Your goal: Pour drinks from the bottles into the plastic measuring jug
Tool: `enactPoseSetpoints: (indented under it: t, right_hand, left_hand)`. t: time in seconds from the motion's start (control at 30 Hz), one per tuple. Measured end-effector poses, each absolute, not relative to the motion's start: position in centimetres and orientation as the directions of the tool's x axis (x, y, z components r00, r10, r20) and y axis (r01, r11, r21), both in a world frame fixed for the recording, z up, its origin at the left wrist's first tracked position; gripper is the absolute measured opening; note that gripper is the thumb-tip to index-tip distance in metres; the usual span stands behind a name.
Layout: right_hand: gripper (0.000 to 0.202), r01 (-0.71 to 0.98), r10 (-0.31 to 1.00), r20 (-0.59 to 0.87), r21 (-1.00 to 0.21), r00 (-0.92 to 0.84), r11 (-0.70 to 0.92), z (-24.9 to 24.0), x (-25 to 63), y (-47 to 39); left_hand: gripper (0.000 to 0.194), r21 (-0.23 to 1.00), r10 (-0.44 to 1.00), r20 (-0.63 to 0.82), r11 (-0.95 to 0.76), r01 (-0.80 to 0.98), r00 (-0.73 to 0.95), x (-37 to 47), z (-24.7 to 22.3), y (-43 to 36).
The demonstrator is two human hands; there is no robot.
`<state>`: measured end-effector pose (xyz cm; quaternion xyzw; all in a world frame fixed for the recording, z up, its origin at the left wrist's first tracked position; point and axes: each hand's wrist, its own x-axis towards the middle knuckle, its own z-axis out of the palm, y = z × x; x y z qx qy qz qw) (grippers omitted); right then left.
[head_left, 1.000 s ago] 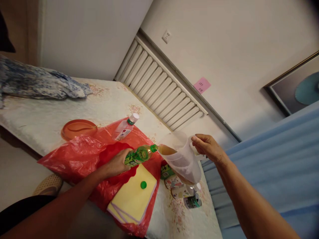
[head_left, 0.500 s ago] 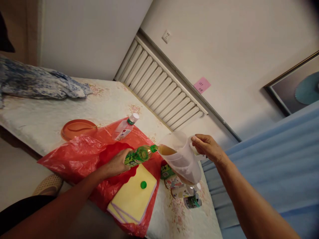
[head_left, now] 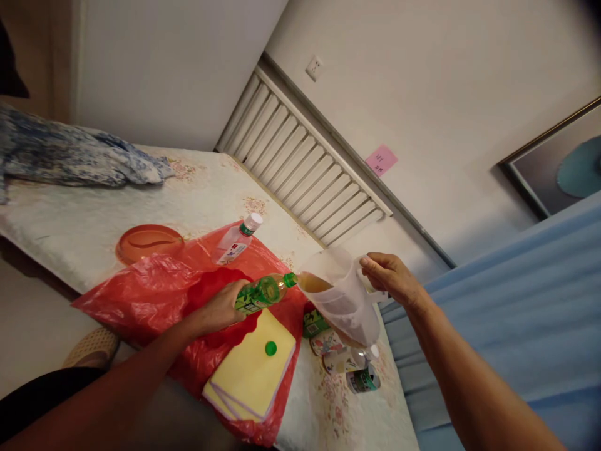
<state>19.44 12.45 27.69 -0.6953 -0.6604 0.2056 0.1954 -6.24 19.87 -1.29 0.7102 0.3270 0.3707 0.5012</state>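
My left hand point(head_left: 229, 305) is wrapped round a green-labelled plastic drink bottle point(head_left: 263, 293) whose green-rimmed mouth meets the lip of a translucent plastic pitcher point(head_left: 350, 307). My right hand point(head_left: 392, 275) grips that pitcher by its handle and holds it tilted. Brownish-yellow liquid point(head_left: 314, 284) lies at the pitcher's lip; whether it is flowing I cannot tell. Under my left hand is a red wavy-edged dish point(head_left: 201, 294), its inside mostly hidden. A green cap point(head_left: 271, 348) lies on folded yellow cloths point(head_left: 248, 369).
A red plastic bag point(head_left: 141, 294) spreads over the flower-patterned bed cover point(head_left: 211, 194). A clear white-capped bottle point(head_left: 235, 243) and an orange-red lid point(head_left: 148, 243) lie farther back. By the pitcher are a green box point(head_left: 314, 322), patterned cups point(head_left: 327, 342) and a dark-labelled bottle point(head_left: 364, 379).
Almost nothing differs. Both hands keep their grips, with bottle and pitcher in nearly the same place.
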Motion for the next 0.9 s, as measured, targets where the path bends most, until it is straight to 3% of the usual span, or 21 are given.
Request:
enactPoseSetpoints:
  t: [0.37,0.63,0.9]
  right_hand:
    - [0.051,0.814,0.998,-0.019,-0.578,0.053,-0.054,27.1,20.0,12.5]
    - [0.051,0.593,0.994,0.006,-0.803,0.107,-0.058,25.1,19.9,11.7]
    - [0.052,0.437,0.987,0.084,-0.899,0.136,0.016,21.6,20.5,10.8]
  left_hand:
    - [0.048,0.966,0.844,0.189,-0.251,0.057,0.502,-6.1,-2.0,20.0]
    - [0.05,0.977,0.852,0.166,-0.21,0.033,0.497,-6.6,-1.5,19.8]
    - [0.054,0.98,0.855,0.163,-0.197,0.018,0.492,-6.5,-2.3,20.3]
